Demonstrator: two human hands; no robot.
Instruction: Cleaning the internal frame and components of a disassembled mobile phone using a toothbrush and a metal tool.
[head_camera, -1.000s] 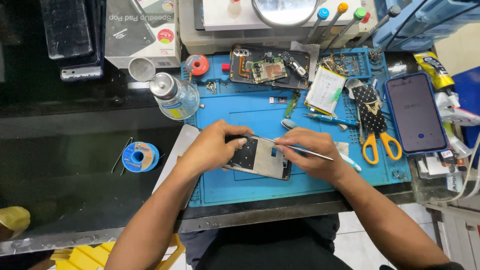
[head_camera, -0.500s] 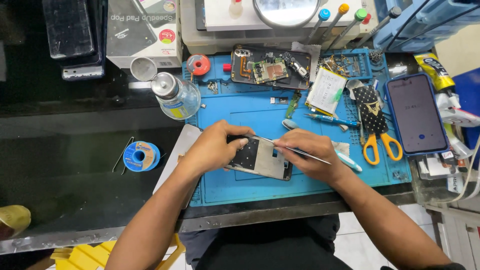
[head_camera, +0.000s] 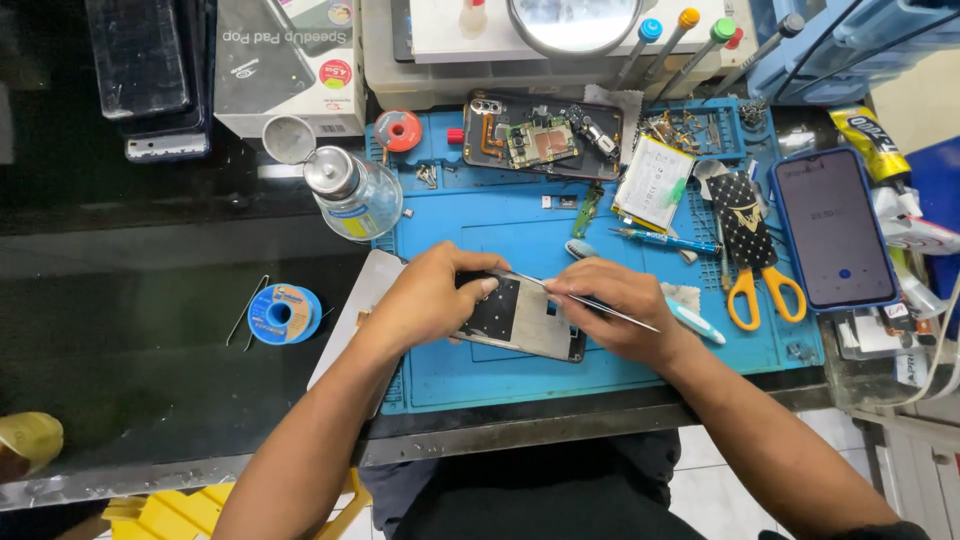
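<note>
A: what's each hand doing?
B: left hand (head_camera: 432, 300) pins the opened phone (head_camera: 520, 318) near the blue mat's (head_camera: 600, 370) front edge, right hand (head_camera: 620, 310) pinches thin tweezers (head_camera: 585, 298) over it.

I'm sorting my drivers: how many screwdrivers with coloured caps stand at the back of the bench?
3: blue-capped screwdriver, orange-capped screwdriver and green-capped screwdriver, side by side behind the blue mat. More may be hidden among the clutter.

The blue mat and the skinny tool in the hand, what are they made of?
The blue mat looks like soft matte rubber or silicone, with moulded little trays. The thin tool in the right hand looks like shiny bare metal, probably steel; it glints silver.
</note>
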